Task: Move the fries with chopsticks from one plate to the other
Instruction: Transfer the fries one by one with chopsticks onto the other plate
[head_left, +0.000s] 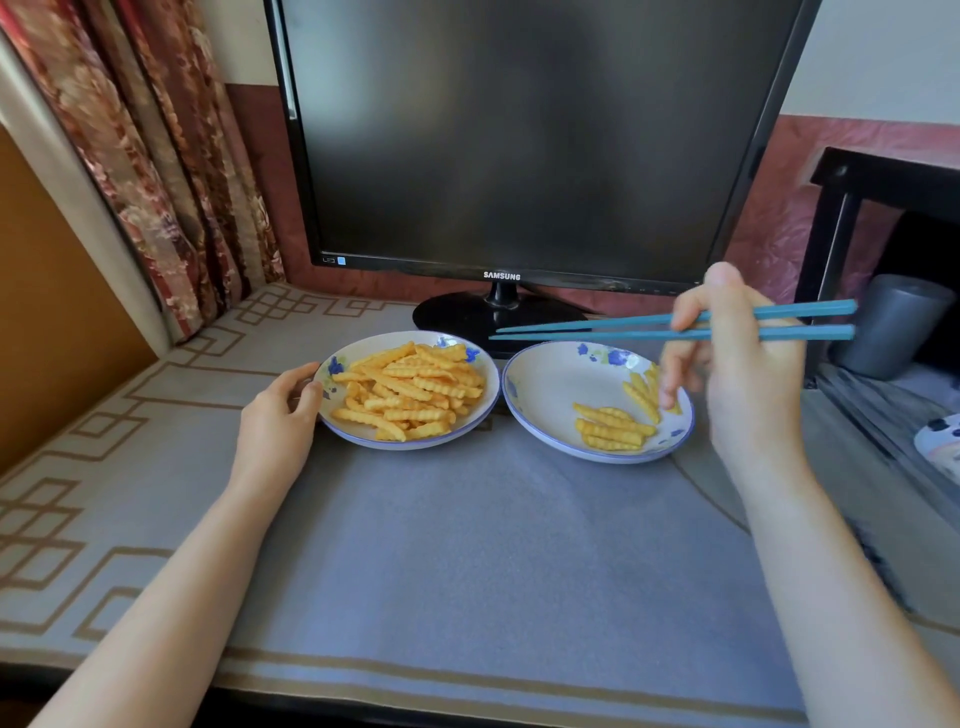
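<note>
Right hand (748, 374) grips teal chopsticks (623, 328), tips empty, nearly closed.

**Hidden and cut off**

The black Samsung monitor (519, 140) runs past the top edge. The raised right hand (748, 374) covers the 3 o'clock rim of the white blue-flowered plate (540, 395) and some crinkle-cut fries (644, 395). At 3 o'clock, a white patterned object (940, 441) is cropped beyond recognition.
</note>
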